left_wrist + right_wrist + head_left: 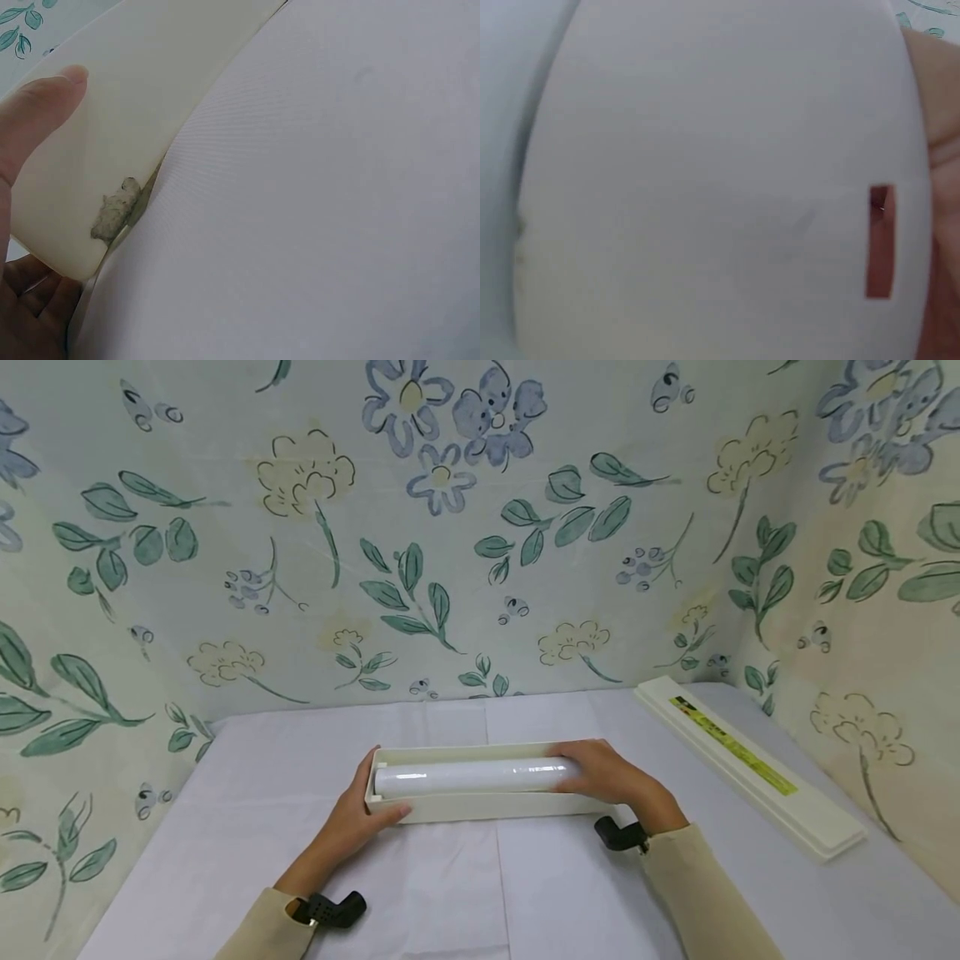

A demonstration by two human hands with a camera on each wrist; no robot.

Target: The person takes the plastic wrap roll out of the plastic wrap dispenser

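Observation:
A long cream box lies across the table, its top open. Inside it is a shiny roll of plastic wrap. My left hand grips the box's left end, thumb along the front wall and fingers behind the end. In the left wrist view, that thumb presses the box's smooth wall near a rough greyish patch. At the other end my right hand reaches over the rim, thumb and fingers either side of the roll's right end. Through a slot in the box wall, skin shows in the right wrist view.
A long cream lid with a yellow-green label lies slanted on the table's right side. White cloth covers the table. Floral-patterned walls stand close behind it and at both sides.

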